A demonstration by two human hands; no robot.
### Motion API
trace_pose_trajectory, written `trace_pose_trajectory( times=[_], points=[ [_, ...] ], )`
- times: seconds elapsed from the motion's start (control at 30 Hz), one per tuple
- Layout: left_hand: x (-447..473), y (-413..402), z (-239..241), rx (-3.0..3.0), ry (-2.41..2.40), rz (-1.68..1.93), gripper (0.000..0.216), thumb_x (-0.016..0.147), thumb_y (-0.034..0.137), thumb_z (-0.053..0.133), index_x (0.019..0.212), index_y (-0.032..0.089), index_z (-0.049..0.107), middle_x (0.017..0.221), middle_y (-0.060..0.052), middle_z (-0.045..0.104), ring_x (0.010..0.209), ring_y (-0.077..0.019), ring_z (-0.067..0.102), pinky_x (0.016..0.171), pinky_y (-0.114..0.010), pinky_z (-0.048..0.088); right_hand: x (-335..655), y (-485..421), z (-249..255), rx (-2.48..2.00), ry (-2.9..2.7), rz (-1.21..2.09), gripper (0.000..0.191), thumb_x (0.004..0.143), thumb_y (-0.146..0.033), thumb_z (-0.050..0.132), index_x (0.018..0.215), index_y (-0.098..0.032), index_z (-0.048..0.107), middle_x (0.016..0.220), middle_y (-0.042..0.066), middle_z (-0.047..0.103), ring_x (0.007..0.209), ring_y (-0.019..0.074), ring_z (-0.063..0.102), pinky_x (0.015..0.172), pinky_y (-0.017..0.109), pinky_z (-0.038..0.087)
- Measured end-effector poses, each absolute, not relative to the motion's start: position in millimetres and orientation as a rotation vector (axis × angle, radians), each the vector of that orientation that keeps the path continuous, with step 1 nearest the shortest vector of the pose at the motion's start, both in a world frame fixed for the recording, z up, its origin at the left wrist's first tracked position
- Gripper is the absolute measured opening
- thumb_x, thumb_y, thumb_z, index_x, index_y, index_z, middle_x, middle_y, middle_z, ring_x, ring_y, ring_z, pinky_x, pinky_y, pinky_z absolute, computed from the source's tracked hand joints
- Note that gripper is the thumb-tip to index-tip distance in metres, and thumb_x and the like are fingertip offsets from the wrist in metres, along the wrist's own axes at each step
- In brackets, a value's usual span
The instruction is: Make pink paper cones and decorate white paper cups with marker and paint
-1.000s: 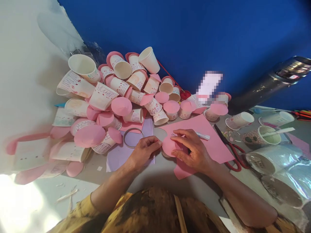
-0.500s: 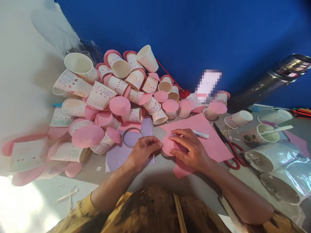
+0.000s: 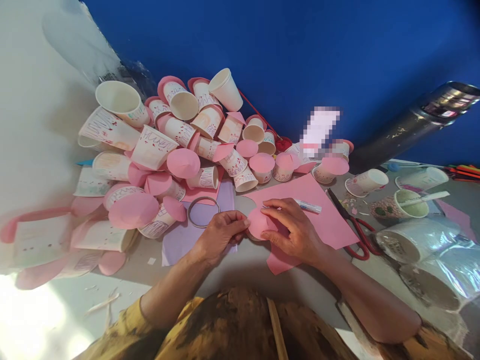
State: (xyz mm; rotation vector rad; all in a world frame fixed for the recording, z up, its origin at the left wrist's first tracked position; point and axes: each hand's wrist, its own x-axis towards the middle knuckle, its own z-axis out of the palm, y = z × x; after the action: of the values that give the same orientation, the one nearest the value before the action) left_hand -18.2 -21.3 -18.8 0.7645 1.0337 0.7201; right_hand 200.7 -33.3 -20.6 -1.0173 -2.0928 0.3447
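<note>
A small round piece of pink paper (image 3: pixel 258 224), slightly coned, is between my two hands above the grey table. My left hand (image 3: pixel 221 232) pinches its left edge between thumb and forefinger. My right hand (image 3: pixel 292 227) grips the right side, with the thumb below and fingers bent over the top. Under and beyond my right hand lies a larger cut sheet of pink paper (image 3: pixel 318 200). A white marker pen (image 3: pixel 309 207) rests on that sheet. A roll of tape (image 3: pixel 203 212) lies on lilac paper (image 3: pixel 180 245), left of my left hand.
Many drawn-on paper cups (image 3: pixel 155 147) with pink paper caps are heaped at the left and back. Red-handled scissors (image 3: pixel 362 235) lie right of the pink sheet. Further right are more cups (image 3: pixel 366 183), plastic-wrapped cups (image 3: pixel 416 240) and a dark metal flask (image 3: pixel 408 127).
Both hands keep their hold on the pink paper piece, with only a slight shift of the fingers. The whole view has drifted a little.
</note>
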Motion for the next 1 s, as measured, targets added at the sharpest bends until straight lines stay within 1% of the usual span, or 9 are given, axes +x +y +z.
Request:
trace_pose_trajectory(
  times=[0.23,0.4,0.57,0.7,0.87,1.0],
  points=[
    [-21,-24,-15,0.829,1.096,0.719,0.046,0.066,0.054,0.089,0.070,0.014,0.066,0.051,0.004,0.050,0.048,-0.0057,0.035,0.048,-0.022,0.019,200,-33,-21,-1.013,-2.104,0.296,0.031,0.097,-0.034,0.070,0.125,-0.020,0.067,0.124,0.016,0.071,0.108,0.0312,0.065,0.092,0.050,0.058],
    [-20,-26,-10,0.880,1.170,0.697,0.044,0.062,0.049,0.092,0.068,0.014,0.066,0.054,0.005,0.052,0.047,-0.0039,0.032,0.047,-0.023,0.017,199,-34,-22,-1.028,-2.108,0.280,0.030,0.099,-0.037,0.068,0.125,-0.022,0.068,0.123,0.015,0.071,0.107,0.0313,0.065,0.092,0.052,0.058],
    [-16,-26,-10,0.792,1.120,0.701,0.043,0.060,0.047,0.092,0.065,0.014,0.064,0.052,0.003,0.056,0.046,-0.0049,0.037,0.045,-0.022,0.021,200,-33,-20,-1.034,-2.119,0.299,0.032,0.098,-0.037,0.068,0.125,-0.020,0.067,0.124,0.016,0.071,0.107,0.0315,0.065,0.092,0.052,0.058],
    [-16,-26,-14,0.718,1.052,0.707,0.043,0.059,0.045,0.094,0.066,0.016,0.064,0.048,0.005,0.052,0.043,-0.0044,0.035,0.043,-0.021,0.022,200,-34,-20,-1.047,-2.127,0.315,0.033,0.098,-0.039,0.068,0.126,-0.021,0.068,0.124,0.016,0.071,0.109,0.0323,0.065,0.094,0.053,0.057],
    [-17,-26,-20,0.715,1.025,0.716,0.042,0.060,0.043,0.095,0.066,0.015,0.064,0.049,0.004,0.054,0.042,-0.0042,0.035,0.042,-0.020,0.023,199,-34,-20,-1.061,-2.128,0.304,0.033,0.099,-0.041,0.068,0.126,-0.022,0.068,0.123,0.015,0.071,0.109,0.0323,0.065,0.094,0.053,0.057],
    [-19,-26,-20,0.716,1.018,0.702,0.042,0.061,0.045,0.094,0.067,0.015,0.064,0.046,0.005,0.051,0.042,-0.0048,0.036,0.043,-0.020,0.027,200,-33,-20,-1.057,-2.141,0.300,0.034,0.098,-0.043,0.068,0.125,-0.021,0.068,0.124,0.015,0.071,0.109,0.0323,0.065,0.094,0.052,0.057]
  ],
)
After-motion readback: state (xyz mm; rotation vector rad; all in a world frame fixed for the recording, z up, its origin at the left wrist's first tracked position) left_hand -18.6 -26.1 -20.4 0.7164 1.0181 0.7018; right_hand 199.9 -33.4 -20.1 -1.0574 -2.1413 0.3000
